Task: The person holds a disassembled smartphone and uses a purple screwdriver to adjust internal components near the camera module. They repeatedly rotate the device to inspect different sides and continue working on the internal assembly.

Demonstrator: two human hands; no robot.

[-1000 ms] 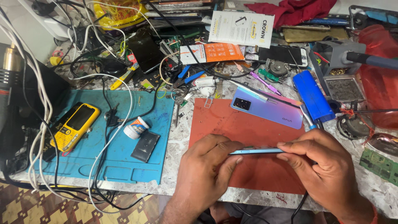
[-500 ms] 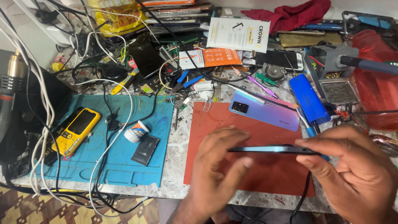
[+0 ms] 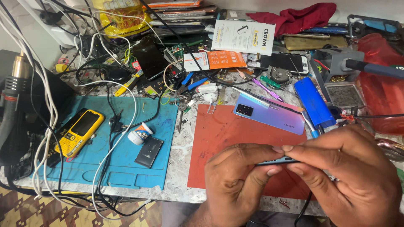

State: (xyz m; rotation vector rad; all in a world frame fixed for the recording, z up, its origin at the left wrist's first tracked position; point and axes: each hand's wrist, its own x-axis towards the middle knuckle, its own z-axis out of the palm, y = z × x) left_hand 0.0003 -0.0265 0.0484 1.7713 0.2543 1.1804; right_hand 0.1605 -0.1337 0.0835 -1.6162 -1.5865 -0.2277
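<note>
From where I sit at the feed, I see a workbench with a pale speckled stone top, crowded almost edge to edge. A blue work mat covers its left part and a red mat lies beside it. Below the bench's front edge, the floor shows brown and cream patterned tiles. A light wall runs behind the far clutter. The light is even and bright, without hard shadows.

Two bare hands, no gloves, rings or watch; short trimmed nails; no sleeves at wrists.
</note>
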